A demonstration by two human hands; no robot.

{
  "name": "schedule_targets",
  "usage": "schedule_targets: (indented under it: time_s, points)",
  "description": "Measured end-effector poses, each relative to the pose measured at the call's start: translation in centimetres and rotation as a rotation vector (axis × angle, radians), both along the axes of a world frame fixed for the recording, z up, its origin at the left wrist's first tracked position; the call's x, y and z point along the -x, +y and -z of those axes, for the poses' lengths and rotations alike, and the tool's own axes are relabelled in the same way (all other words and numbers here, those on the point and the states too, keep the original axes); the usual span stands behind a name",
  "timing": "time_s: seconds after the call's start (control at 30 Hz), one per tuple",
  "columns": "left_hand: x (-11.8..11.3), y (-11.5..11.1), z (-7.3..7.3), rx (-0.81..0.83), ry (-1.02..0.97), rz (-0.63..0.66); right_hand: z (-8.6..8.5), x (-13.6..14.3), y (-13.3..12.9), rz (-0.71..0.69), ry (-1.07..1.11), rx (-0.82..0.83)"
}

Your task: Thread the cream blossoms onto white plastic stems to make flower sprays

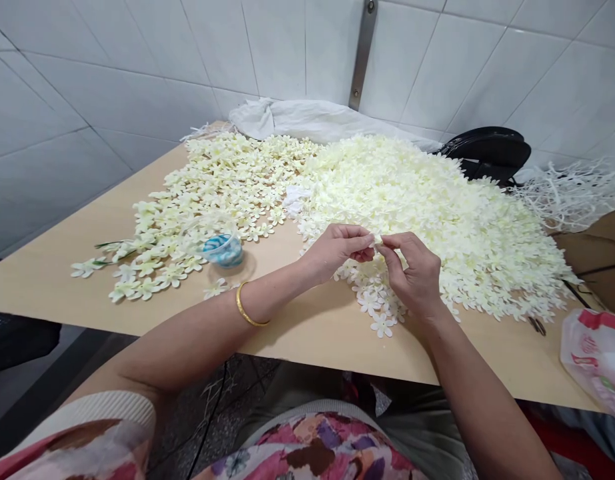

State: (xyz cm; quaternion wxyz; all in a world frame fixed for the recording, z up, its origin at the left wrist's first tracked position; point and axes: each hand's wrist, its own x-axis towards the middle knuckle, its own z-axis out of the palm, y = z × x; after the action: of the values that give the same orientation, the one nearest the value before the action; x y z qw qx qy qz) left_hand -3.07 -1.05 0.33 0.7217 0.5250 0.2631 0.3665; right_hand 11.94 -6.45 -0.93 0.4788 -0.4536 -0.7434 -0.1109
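My left hand [341, 252] and my right hand [412, 270] meet fingertip to fingertip above the table's front half. Both are closed in a pinch on a small pale artificial flower [378, 240], mostly covered by the fingers. Right behind them rises a large heap of cream-white artificial flowers [417, 180]. A few loose flowers [381, 324] lie flat below my right hand. To the left of my left hand stands a clear plastic tub [223, 249] with something blue and white in it. Beyond the tub spread rows of yellowish flowers [222, 177].
White stringy stems [577, 193] stick out at the far right beside a black round-topped object [487, 150]. Small scissors [536, 325] and a red-and-white plastic bag [595, 360] lie by the right edge. White cloth [327, 120] runs along the tiled wall.
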Motion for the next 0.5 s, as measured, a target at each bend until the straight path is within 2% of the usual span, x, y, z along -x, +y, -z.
schedule_targets:
  time_s: [0.17,0.37,0.5]
  points:
    - [-0.14,0.06,0.23,0.099,-0.045,-0.011,0.26,-0.21,0.03,-0.002,-0.049,0.003]
    - [-0.21,0.01,0.56,0.113,-0.004,0.003,0.83,-0.41,0.19,0.042,-0.116,0.019]
    - [-0.27,-0.01,0.6,0.137,0.005,0.002,0.93,-0.4,0.24,0.066,-0.083,0.055]
